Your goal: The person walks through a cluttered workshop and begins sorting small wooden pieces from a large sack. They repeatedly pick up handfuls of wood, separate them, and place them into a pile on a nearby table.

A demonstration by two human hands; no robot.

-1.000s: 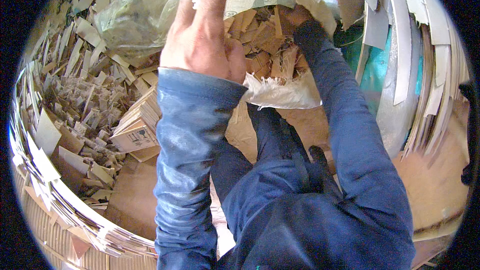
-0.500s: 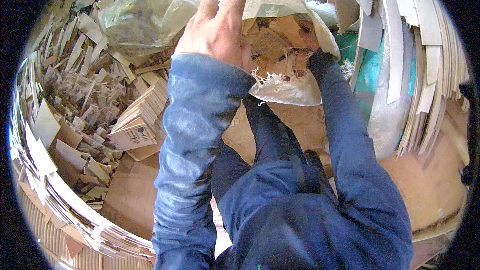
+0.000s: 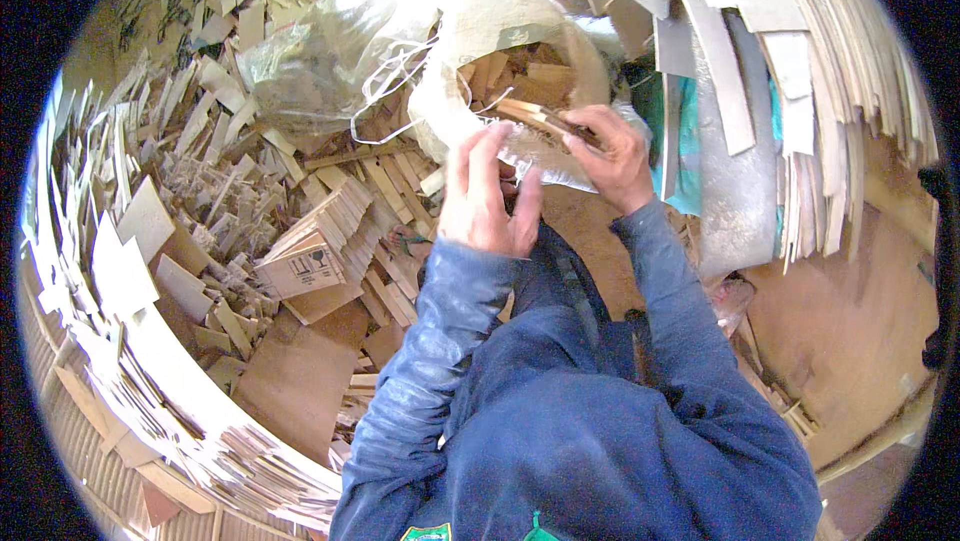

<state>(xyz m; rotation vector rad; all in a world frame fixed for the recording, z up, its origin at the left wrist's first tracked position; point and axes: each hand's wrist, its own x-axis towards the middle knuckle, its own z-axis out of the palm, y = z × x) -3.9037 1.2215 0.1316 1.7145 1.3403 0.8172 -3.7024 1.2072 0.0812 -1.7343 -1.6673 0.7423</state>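
Observation:
A white woven sack (image 3: 430,106) with a frayed rim gapes in front of me, with brown flat scraps (image 3: 545,74) inside. At its near right edge my right hand (image 3: 615,156) pinches several thin brown strips (image 3: 535,116), which look like wood or cardboard. My left hand (image 3: 485,196) is raised at the near rim, fingers apart and holding nothing I can see. White string (image 3: 395,91) hangs in loose loops from the sack's left side.
A clear plastic bag (image 3: 310,71) lies to the left of the sack. Loose scraps (image 3: 210,181) cover the left side, with a stack of folded cardboard (image 3: 310,261) among them. Long pale strips (image 3: 815,51) are stacked at the right, beside brown board (image 3: 830,341).
My right hand has come out of the sack with brown strips in it. My left hand has let go of the sack's rim and drawn back toward me.

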